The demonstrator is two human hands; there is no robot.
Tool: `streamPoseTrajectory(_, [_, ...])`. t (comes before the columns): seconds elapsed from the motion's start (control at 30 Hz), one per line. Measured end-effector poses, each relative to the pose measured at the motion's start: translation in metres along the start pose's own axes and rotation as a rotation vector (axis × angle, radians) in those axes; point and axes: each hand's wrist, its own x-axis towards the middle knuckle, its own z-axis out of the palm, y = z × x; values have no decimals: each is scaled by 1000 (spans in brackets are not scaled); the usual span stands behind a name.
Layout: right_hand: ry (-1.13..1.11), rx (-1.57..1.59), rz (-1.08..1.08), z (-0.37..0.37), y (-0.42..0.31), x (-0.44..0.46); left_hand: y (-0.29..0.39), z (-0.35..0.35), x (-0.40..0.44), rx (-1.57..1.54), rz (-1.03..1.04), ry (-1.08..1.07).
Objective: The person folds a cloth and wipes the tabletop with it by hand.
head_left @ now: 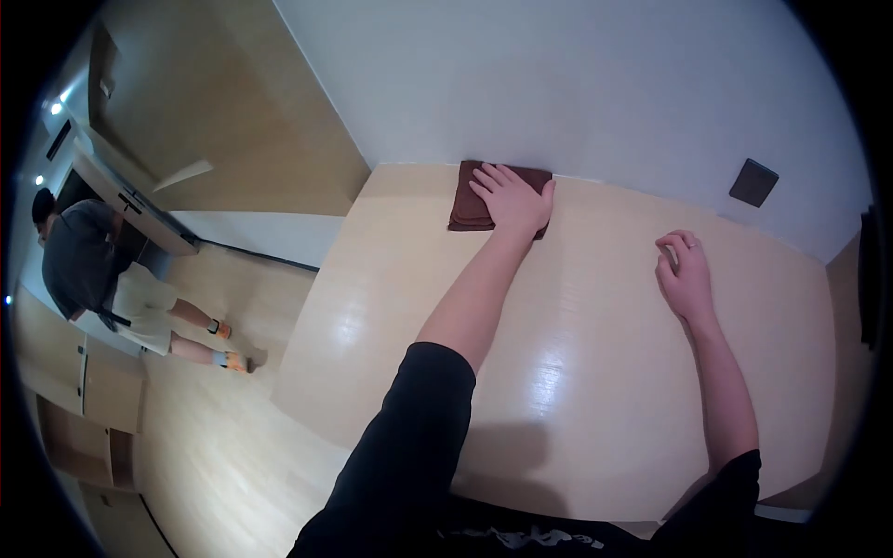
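My left hand lies flat on a folded dark brown cloth, fingers stretched forward and thumb out to the right. The cloth rests at the far edge of the pale wooden tabletop, against the wall. Part of it is hidden beneath my palm. Over to the right, my right hand is loosely curled, with a gap between thumb and forefinger and nothing visible in it. A ring shows on one finger. Whether this hand touches the tabletop I cannot tell.
A dark square wall plate sits on the white wall behind the table. At the left, another person in a dark top and light shorts stands bent over by a doorway. Wooden cabinets line the left side.
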Motion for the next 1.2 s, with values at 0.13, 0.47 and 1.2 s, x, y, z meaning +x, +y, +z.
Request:
streamPoseTrajectory(0.13, [1,-15,-30,5,1,-1,-20,2,-10,-68,105,49])
streamPoseTrajectory(0.47, [-21,21,-7,2,-8,-9,-92,-29,-150,66,377,85])
streamPoseTrajectory(1.2, [2,-12,0,2,7,-2,-156,-103,-335,-62,322,-94])
